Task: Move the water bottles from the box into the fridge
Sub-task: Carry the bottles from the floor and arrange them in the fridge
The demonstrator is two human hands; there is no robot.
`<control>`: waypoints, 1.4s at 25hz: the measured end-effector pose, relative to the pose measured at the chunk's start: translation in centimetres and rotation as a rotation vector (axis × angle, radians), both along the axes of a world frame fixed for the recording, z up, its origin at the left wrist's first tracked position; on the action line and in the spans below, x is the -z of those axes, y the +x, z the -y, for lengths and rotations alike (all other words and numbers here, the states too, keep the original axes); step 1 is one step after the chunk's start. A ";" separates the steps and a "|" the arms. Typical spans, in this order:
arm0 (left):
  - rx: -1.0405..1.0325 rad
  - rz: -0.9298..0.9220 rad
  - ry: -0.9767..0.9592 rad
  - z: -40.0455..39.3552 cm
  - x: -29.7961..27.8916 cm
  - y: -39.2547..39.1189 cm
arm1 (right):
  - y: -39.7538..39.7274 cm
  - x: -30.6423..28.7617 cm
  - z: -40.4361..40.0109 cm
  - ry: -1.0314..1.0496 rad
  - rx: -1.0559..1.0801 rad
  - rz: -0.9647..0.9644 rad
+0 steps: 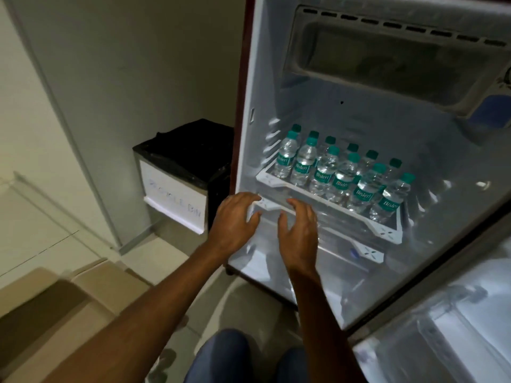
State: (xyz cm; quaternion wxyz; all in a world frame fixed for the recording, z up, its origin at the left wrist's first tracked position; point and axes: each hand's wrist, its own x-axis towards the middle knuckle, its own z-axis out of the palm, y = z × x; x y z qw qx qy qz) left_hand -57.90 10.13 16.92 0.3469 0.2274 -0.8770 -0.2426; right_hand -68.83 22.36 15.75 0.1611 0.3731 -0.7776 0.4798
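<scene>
Here, both hands empty, fingers spread: left hand (235, 217), right hand (300, 230) at fridge (359, 111) mouth. Water bottles (343, 172) upright on white shelf (387, 230). Cardboard box (55, 313) on tiled floor (41, 230); lined bin (182, 172) against wall.

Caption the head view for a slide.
Both hands, left and right, hover open before the fridge shelf stocked with water bottles.

One head-worn wide-angle view looked forward and down from close above, facing the open fridge (387, 111) at arm's reach, with floor (41, 217) at left
</scene>
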 end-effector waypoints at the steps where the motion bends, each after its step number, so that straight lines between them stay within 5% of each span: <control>1: -0.043 0.037 0.032 -0.1 1.7 2.4 | 1.8 1.6 0.1 0.031 -0.048 0.019; 6: -0.234 0.210 0.149 -2.1 9.6 14.0 | 11.1 9.5 1.2 0.080 -0.264 0.036; 10: -0.394 0.290 0.253 -3.7 14.6 23.3 | 17.9 15.0 2.1 0.334 -0.494 0.186; 19: -0.778 0.212 0.614 -10.8 22.2 38.5 | 29.3 21.8 1.0 0.662 -0.883 0.111; 35: -0.700 0.258 0.932 -16.8 30.6 36.9 | 32.2 29.1 1.5 1.376 -0.925 -0.014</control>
